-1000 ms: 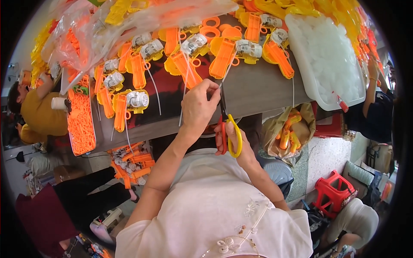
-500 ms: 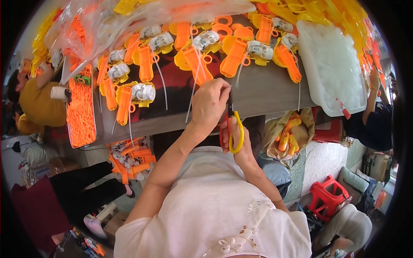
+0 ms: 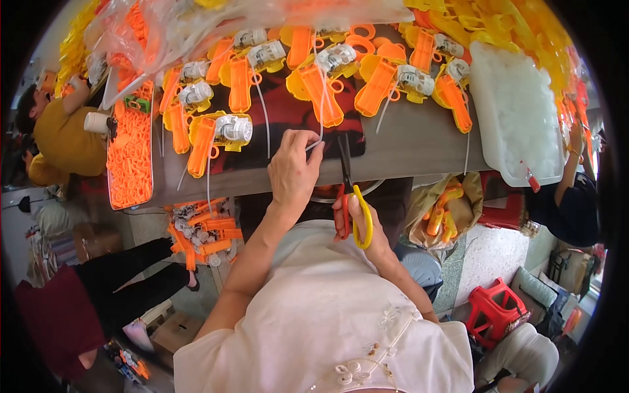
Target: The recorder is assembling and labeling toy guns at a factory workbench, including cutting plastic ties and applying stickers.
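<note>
My left hand (image 3: 293, 173) is closed in a pinch at the table's front edge, on the lower end of a thin white plastic strand (image 3: 322, 108). The strand runs down over an orange-and-yellow plastic toy assembly (image 3: 321, 95) with a white cylinder at its top. My right hand (image 3: 364, 226) grips a pair of scissors (image 3: 362, 223) by its red and yellow handles. Their dark blades point up and away, just right of my left fingertips; whether they are parted is hard to see. Similar assemblies, several with hanging strands, lie across the table (image 3: 419, 144).
A long bin of small orange parts (image 3: 130, 164) stands at left. A white tub of translucent pieces (image 3: 517, 118) sits at right, with a red-handled tool (image 3: 532, 178) at its rim. Below are a bag of orange pieces (image 3: 422, 213) and a red stool (image 3: 495, 314). Other people sit nearby.
The view has shifted slightly. My left hand has moved left and closer to me, now pinching the middle assembly's strand. The scissors show more of their blades, farther from the left fingers.
</note>
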The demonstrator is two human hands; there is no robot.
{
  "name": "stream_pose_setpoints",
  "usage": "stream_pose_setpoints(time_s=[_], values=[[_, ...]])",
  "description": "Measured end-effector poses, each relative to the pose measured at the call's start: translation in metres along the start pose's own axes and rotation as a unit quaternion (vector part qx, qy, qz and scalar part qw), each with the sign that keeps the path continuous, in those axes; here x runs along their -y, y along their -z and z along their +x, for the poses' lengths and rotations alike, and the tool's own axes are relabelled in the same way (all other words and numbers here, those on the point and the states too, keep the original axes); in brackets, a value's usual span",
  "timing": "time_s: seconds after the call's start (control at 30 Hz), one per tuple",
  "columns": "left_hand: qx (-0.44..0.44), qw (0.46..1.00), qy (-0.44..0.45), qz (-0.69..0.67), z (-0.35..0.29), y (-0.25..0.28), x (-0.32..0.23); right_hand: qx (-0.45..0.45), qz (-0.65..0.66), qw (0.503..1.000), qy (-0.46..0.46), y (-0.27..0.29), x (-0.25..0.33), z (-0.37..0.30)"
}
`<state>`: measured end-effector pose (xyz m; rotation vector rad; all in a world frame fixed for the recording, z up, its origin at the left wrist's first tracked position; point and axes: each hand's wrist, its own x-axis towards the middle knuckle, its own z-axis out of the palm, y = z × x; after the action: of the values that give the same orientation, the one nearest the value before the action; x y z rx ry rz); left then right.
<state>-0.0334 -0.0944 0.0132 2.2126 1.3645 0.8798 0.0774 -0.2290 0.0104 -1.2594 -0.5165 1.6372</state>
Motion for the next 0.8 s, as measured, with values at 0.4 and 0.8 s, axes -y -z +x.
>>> stream_pose_setpoints(time_s=[0.4, 0.8], values=[[-0.006, 0.988, -0.009, -0.152, 0.009, -0.024, -0.02, -0.015, -0.042, 0.999, 0.025, 0.022, 0.024, 0.003], [-0.076, 0.996, -0.005, 0.035, 0.081, -0.011, -0.022, -0.021, -0.044, 0.998, 0.038, 0.034, 0.027, 0.006]])
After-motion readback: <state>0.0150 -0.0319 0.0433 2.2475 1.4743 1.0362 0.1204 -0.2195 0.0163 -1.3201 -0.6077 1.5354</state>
